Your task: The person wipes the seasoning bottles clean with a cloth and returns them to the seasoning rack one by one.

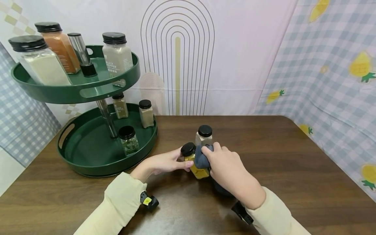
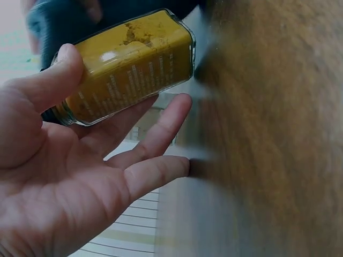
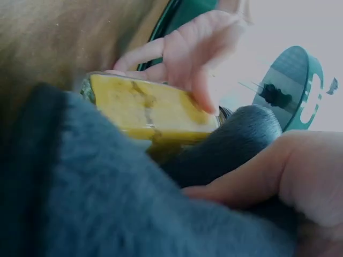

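My left hand (image 1: 168,162) pinches a square glass jar of yellow spice powder (image 2: 134,64) near its black lid, thumb on one side and fingers behind. The jar leans at a tilt just over the wooden table. Pale lettering runs along the side facing the left wrist camera. In my right hand (image 1: 227,166) is a bunched dark blue-grey cloth (image 3: 123,176), held against the jar's right side. Part of the cloth hangs below that hand toward the table. Right behind them stands another black-lidded jar (image 1: 204,135), its lower part hidden by the cloth and hand.
A two-tier green turntable rack (image 1: 88,171) stands at the left. Its lower tray carries small spice jars, among them a green herb jar (image 1: 129,145). Larger jars, one labelled black pepper (image 1: 117,58), and a silver-and-black cylinder (image 1: 80,50) stand on top. A patterned curtain (image 1: 235,58) hangs behind the table (image 1: 279,156).
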`<state>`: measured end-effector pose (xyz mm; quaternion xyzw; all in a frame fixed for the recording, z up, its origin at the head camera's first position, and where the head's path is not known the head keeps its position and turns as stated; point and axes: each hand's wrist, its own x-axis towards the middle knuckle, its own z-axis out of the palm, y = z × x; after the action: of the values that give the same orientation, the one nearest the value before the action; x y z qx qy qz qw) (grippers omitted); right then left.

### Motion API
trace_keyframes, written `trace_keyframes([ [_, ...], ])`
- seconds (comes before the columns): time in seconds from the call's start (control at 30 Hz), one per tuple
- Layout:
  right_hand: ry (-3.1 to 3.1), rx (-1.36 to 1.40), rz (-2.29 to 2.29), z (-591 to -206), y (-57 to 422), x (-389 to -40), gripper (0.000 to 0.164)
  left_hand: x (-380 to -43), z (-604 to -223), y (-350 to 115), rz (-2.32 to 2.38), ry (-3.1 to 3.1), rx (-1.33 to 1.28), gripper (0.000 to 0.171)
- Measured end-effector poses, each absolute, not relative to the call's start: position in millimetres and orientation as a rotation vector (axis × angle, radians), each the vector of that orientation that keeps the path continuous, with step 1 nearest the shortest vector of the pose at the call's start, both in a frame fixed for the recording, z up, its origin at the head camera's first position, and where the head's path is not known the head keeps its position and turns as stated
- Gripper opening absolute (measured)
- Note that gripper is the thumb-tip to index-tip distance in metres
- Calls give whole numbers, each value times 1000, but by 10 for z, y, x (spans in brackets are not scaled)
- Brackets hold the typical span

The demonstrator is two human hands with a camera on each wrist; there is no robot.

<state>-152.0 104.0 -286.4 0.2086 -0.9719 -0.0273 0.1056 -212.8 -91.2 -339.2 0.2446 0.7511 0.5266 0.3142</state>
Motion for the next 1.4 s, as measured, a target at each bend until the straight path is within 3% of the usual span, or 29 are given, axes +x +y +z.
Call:
trace_keyframes([
  [0.5,-3175,636,-173,-2945,1194,-1616,18,-2127,-3405,-936,1413,1957,682,56],
  [0.93,-2799,767,28,-2691,1201,-1548,46,-2120,-3360,-887,1413,1939,701,55],
  [1.4,-3030,669,-149,-2904,1137,-1518,25,-2111,-3375,-889,1419,1962,670,55],
])
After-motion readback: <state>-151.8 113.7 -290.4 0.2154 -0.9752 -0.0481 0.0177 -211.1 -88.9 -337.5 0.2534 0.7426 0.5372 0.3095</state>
